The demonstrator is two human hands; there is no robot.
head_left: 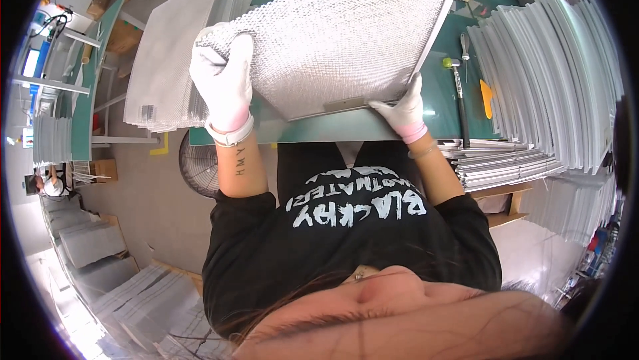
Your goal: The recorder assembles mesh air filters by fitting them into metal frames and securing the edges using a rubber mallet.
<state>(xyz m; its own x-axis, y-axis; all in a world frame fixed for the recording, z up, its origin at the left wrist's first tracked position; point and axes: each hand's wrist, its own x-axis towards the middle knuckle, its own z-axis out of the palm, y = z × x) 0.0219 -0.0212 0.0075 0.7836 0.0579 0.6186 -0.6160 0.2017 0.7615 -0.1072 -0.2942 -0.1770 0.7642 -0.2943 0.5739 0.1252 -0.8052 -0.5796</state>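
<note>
The person stood at the green worktop with a square metal mesh panel tilted up off it. The left hand, gloved in white, had its grip closed over the panel's near left corner; the right hand pinched the near edge by the metal frame rail. It looked like the mesh was being seated into its frame, and the next move would call for firm, even pressure along that edge. A mallet and a yellow scraper lay to the right. Stacks of finished panels crowded that side, loose mesh sheets the left, and a fan stood on the floor.
</note>
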